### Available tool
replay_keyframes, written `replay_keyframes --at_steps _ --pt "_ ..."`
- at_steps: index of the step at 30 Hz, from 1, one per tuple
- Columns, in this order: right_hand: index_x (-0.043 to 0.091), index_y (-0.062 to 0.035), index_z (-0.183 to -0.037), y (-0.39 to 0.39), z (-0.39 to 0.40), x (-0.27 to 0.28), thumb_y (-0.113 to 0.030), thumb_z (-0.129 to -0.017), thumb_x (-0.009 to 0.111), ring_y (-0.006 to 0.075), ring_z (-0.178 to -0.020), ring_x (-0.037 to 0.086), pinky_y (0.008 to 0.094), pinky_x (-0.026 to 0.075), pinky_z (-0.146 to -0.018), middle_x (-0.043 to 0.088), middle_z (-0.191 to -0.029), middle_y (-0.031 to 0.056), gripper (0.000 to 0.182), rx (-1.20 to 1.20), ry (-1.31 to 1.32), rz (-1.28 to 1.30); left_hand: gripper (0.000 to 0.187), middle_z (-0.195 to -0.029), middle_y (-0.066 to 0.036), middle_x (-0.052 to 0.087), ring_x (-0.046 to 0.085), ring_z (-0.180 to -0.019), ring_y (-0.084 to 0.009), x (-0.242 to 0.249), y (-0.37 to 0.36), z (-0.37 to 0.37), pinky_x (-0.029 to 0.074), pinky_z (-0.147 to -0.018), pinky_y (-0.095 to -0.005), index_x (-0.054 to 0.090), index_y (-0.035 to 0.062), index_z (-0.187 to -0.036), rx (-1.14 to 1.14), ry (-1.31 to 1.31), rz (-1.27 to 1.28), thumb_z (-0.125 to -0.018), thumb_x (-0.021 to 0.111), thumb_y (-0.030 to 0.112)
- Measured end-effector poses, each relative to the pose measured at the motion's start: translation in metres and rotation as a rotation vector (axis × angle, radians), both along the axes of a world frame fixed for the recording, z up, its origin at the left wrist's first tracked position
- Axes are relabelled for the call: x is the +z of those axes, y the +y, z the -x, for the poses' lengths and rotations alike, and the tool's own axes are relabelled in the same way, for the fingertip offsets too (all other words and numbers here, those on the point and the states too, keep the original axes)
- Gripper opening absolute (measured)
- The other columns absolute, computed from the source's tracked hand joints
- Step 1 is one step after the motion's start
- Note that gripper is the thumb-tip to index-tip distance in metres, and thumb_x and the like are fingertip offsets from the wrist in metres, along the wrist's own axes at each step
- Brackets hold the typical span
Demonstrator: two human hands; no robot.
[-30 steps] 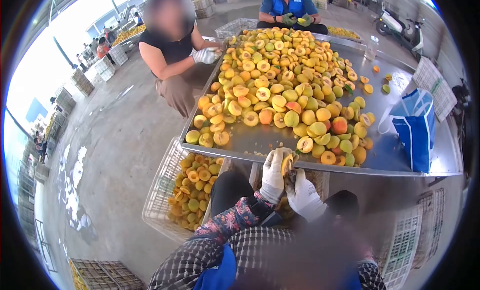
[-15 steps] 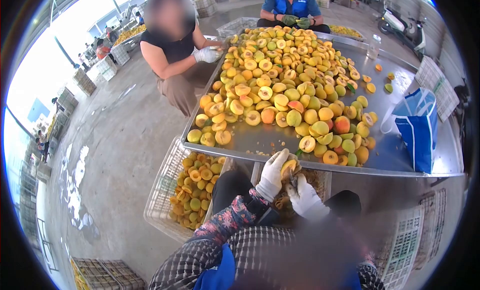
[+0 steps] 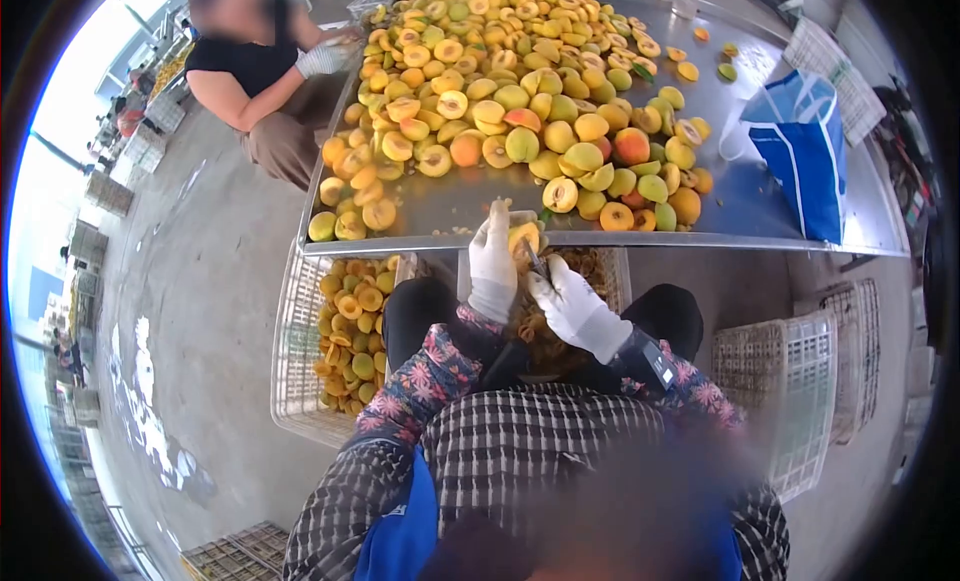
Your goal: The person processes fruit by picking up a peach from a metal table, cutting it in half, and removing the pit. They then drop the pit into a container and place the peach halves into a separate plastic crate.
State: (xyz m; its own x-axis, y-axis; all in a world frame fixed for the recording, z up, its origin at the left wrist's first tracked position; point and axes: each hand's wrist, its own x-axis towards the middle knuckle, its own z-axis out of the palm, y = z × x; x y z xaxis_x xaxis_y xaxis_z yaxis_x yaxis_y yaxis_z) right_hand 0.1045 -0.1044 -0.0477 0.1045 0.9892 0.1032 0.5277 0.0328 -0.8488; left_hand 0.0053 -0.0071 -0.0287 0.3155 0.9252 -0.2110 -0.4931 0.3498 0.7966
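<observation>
My left hand (image 3: pixel 492 263), in a white glove, holds a yellow peach half (image 3: pixel 523 238) just off the front edge of the metal table. A small dark metal tool (image 3: pixel 537 262), knife-like in shape, is gripped in my gloved right hand (image 3: pixel 578 309). Its tip is at the cut side of the fruit; the glove hides the handle. Below both hands stands a crate (image 3: pixel 622 281) holding brownish scraps. A large heap of halved peaches (image 3: pixel 500 91) covers much of the metal table (image 3: pixel 440 216) in front of me.
At my left stands a white crate (image 3: pixel 290 356) filled with peach halves. A blue bag (image 3: pixel 800 171) sits on the table's right side. Stacked crates (image 3: pixel 775 371) are on the floor at right. A gloved co-worker (image 3: pixel 250 81) crouches at the table's left edge.
The view has tilted down and shifted, so the table sits higher in the picture. Both hands still hold the peach half and tool close together. The co-worker across the table has left the frame.
</observation>
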Motion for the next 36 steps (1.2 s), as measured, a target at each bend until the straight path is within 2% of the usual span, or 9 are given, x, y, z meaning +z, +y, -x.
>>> replay_keyframes --at_steps 5,8,10,12,17,21,28,35,36 --pt "0.047 0.0016 -0.110 -0.001 -0.006 0.021 -0.017 -0.094 0.055 0.0476 -0.074 0.059 0.0487 0.045 -0.061 0.060 -0.083 0.0300 0.026 0.058 -0.153 0.082 0.051 -0.085 -0.017 0.066 0.066 -0.077 -0.0266 0.000 0.008 0.004 0.056 -0.069 -0.0345 0.061 -0.0066 -0.099 -0.123 0.020 0.057 -0.097 0.053 0.044" --pt "0.047 -0.0028 -0.105 0.002 -0.003 0.009 -0.022 -0.096 0.055 0.0368 -0.056 0.058 0.0425 0.043 -0.051 0.059 -0.074 0.0204 0.022 0.038 -0.054 -0.189 0.049 -0.083 -0.018 0.067 0.066 -0.070 -0.0263 0.001 0.015 0.008 0.056 -0.067 -0.0349 0.063 -0.0058 -0.094 -0.220 0.038 0.047 -0.097 0.054 0.042" --pt "0.046 -0.0090 -0.099 0.003 0.000 0.020 -0.028 -0.098 0.054 0.0172 -0.045 0.048 0.0307 0.038 -0.043 0.050 -0.066 0.0044 0.021 0.048 0.532 0.375 0.042 -0.082 -0.016 0.067 0.066 -0.068 -0.0242 -0.003 0.019 0.009 0.056 -0.064 -0.0354 0.062 -0.0033 -0.090 -0.259 -0.004 0.020 -0.096 0.058 0.038" --pt "0.048 -0.0045 -0.101 0.001 0.000 0.046 -0.026 -0.099 0.053 0.0083 -0.057 0.044 0.0274 0.038 -0.050 0.049 -0.069 -0.0005 0.023 0.044 0.721 0.551 0.041 -0.083 -0.017 0.067 0.067 -0.070 -0.0257 -0.005 0.023 0.013 0.056 -0.064 -0.0351 0.062 -0.0031 -0.088 -0.311 0.006 -0.096 -0.096 0.058 0.037" --pt "0.048 -0.0097 -0.099 -0.003 -0.007 0.021 -0.027 -0.101 0.050 0.0065 -0.049 0.043 0.0225 0.035 -0.041 0.046 -0.066 -0.0029 0.017 0.137 0.496 0.309 0.042 -0.088 -0.019 0.067 0.067 -0.076 -0.0288 -0.005 0.032 0.014 0.055 -0.070 -0.0380 0.062 -0.0032 -0.086 -0.528 -0.069 0.011 -0.095 0.059 0.038" --pt "0.047 -0.0129 -0.101 -0.003 -0.003 0.040 -0.032 -0.102 0.046 0.0082 -0.042 0.043 0.0235 0.037 -0.037 0.047 -0.063 -0.0024 0.019 0.048 1.061 0.655 0.037 -0.087 -0.018 0.066 0.067 -0.080 -0.0291 -0.017 0.031 0.012 0.057 -0.071 -0.0389 0.061 -0.0018 -0.084 -0.512 -0.032 -0.095 -0.093 0.064 0.035" --pt "0.047 -0.0126 -0.101 -0.011 -0.005 0.025 -0.031 -0.101 0.047 0.0083 -0.043 0.044 0.0229 0.036 -0.039 0.046 -0.063 -0.0025 0.019 0.082 0.660 0.495 0.038 -0.088 -0.016 0.067 0.067 -0.079 -0.0292 -0.015 0.025 0.011 0.055 -0.072 -0.0361 0.061 -0.0018 -0.086 -0.576 -0.049 0.071 -0.092 0.064 0.036" --pt "0.045 -0.0155 -0.098 -0.015 -0.013 0.039 -0.034 -0.101 0.047 0.0072 -0.044 0.041 0.0224 0.034 -0.039 0.044 -0.063 -0.0030 0.019 0.093 1.145 0.707 0.039 -0.087 -0.017 0.068 0.067 -0.080 -0.0263 -0.026 0.026 0.007 0.055 -0.074 -0.0373 0.062 -0.0019 -0.086 -0.616 0.006 -0.185 -0.091 0.065 0.037" --pt "0.045 -0.0159 -0.098 -0.014 -0.012 0.037 -0.034 -0.101 0.048 0.0072 -0.043 0.041 0.0225 0.034 -0.039 0.044 -0.063 -0.0030 0.018 0.084 1.049 0.685 0.039 -0.088 -0.017 0.068 0.067 -0.080 -0.0262 -0.024 0.024 0.007 0.055 -0.074 -0.0373 0.062 -0.0019 -0.086 -0.599 -0.014 -0.211 -0.091 0.065 0.037"
